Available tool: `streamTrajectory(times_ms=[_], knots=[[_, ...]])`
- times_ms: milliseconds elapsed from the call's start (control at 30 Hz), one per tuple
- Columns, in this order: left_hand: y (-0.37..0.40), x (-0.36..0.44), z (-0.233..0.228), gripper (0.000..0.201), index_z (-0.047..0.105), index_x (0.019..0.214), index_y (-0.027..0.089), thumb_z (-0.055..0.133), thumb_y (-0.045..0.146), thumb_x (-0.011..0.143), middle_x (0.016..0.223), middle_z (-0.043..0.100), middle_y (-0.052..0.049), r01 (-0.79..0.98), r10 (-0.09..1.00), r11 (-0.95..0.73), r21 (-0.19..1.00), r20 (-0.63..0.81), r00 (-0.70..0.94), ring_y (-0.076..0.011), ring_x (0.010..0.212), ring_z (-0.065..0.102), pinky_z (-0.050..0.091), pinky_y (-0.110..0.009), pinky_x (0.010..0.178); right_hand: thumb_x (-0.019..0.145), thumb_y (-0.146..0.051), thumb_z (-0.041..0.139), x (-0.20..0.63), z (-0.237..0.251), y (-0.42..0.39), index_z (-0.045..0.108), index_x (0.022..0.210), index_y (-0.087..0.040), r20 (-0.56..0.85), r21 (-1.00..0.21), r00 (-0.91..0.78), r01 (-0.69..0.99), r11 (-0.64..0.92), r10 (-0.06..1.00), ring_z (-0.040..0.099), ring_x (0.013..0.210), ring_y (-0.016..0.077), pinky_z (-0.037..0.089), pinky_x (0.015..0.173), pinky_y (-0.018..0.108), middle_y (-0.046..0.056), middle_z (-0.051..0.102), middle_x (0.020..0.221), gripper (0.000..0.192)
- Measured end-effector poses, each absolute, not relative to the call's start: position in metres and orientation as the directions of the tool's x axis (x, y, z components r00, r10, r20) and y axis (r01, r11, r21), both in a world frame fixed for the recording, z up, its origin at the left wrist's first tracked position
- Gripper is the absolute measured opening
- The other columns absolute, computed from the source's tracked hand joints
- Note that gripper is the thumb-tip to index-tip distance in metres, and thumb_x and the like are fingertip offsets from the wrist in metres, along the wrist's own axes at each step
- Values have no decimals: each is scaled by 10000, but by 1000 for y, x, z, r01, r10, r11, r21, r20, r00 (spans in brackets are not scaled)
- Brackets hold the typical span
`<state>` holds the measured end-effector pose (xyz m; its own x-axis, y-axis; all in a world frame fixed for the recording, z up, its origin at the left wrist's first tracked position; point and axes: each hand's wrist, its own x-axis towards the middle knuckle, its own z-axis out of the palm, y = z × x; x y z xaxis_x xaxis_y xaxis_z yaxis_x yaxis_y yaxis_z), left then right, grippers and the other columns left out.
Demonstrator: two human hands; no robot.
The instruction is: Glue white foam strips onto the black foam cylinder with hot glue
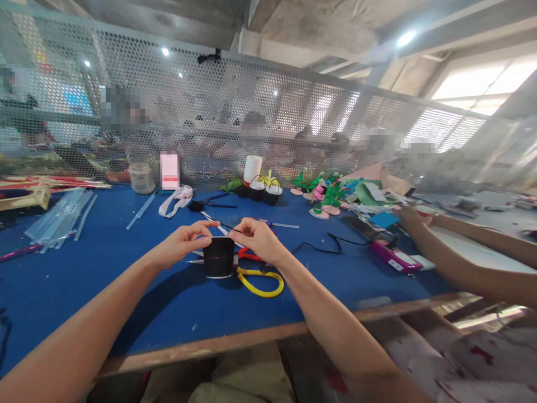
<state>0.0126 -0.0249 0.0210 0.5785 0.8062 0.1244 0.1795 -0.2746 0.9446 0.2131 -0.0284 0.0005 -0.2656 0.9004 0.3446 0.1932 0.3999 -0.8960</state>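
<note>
A small black paper cup (218, 258) with a pale rim and base edge stands upright in front of me. My left hand (188, 242) is closed at its left rim, thumb against the cup and index finger reaching above it. My right hand (257, 239) pinches a thin black strip (230, 227) above the right rim. The strip spans the gap between both hands over the cup; its ends are hidden by fingers. Behind and right of the cup lie scissors with red handles (247, 254) and a tool with a yellow loop handle (262, 284).
Small cups with handles (272, 193) stand at the back, near a white paper-cup stack (252, 169) and green craft pieces (333, 196). Clear glue sticks (61, 215) lie left. A purple device (394, 258) sits right, near another person's arm (474, 274). A mesh partition (210, 112) borders the table.
</note>
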Motion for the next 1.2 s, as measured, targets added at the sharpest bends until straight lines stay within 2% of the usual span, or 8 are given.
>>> streamTrajectory(times_ms=[233,433,733,1033,1200], knots=[[-20,9,16,283,543,692,167,581,448,684,1251,468,-99,241,786,-336,910,130,604,-277,1174,405,287,-415,967,646,-357,607,211,0,-32,449,595,-171,333,-892,-279,218,397,901,436,542,79,381,555,231,-43,483,592,249],[-20,12,13,241,519,675,174,634,382,637,1218,504,-93,318,801,-414,853,176,572,-255,1181,400,241,-406,1002,672,-320,579,207,0,-33,453,582,-169,368,-854,-276,276,440,888,429,546,80,375,555,227,-40,475,589,216],[-33,28,12,245,578,656,172,535,408,702,1136,561,-114,374,832,-491,787,295,471,-247,1113,465,305,-380,954,703,-304,550,199,2,-41,448,589,-178,421,-797,-256,354,489,870,462,597,106,396,584,235,-23,498,595,198],[-34,27,14,280,568,634,168,588,446,661,1212,510,-107,238,886,-306,922,185,425,-285,1129,439,274,-423,956,702,-333,554,203,4,-39,467,603,-172,421,-828,-243,290,480,874,446,564,91,388,564,229,-31,489,593,208],[-34,28,16,312,556,612,161,617,466,627,1227,496,-120,166,902,-236,957,152,403,-300,1126,433,282,-431,932,699,-324,562,205,5,-37,467,632,-177,433,-848,-207,236,475,877,473,575,94,411,591,240,-35,490,603,187]])
